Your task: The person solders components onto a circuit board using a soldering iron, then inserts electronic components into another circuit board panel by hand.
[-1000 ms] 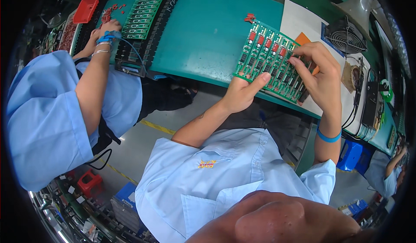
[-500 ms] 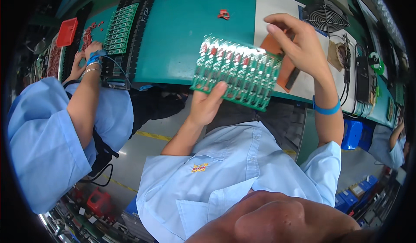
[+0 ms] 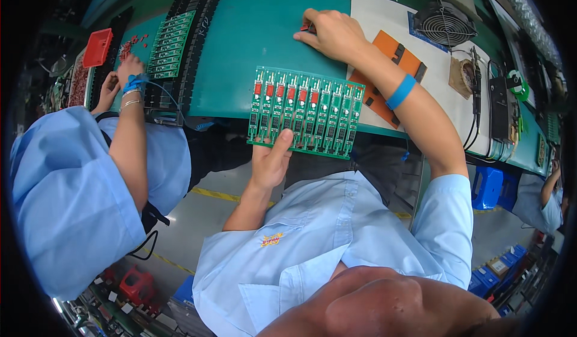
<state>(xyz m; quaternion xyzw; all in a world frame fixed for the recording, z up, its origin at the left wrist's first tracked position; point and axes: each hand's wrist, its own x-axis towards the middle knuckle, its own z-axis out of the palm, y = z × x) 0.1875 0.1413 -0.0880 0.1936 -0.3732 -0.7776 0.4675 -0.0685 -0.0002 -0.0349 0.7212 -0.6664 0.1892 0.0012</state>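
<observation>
My left hand (image 3: 271,161) grips the lower edge of a green circuit board panel (image 3: 306,113), thumb on its face. The panel is tilted toward me and made of several narrow strips. Red components (image 3: 279,91) stand on the strips from the left side to past the middle; the strips at the right have none. My right hand (image 3: 333,33) is over the small pile of loose red components (image 3: 308,28) on the green mat. Its thumb and forefinger are apart around the pile, and the hand partly hides it.
An orange plate with black blocks (image 3: 384,66) lies on a white sheet at the right, near a black fan (image 3: 446,27) and a soldering iron (image 3: 475,60). At left, a co-worker's hand (image 3: 129,69) is beside another green panel (image 3: 171,45), loose red parts and a red bin (image 3: 97,47).
My right hand has moved left, from above the orange plate to the loose red components. The panel in my left hand has shifted slightly left and levelled out.
</observation>
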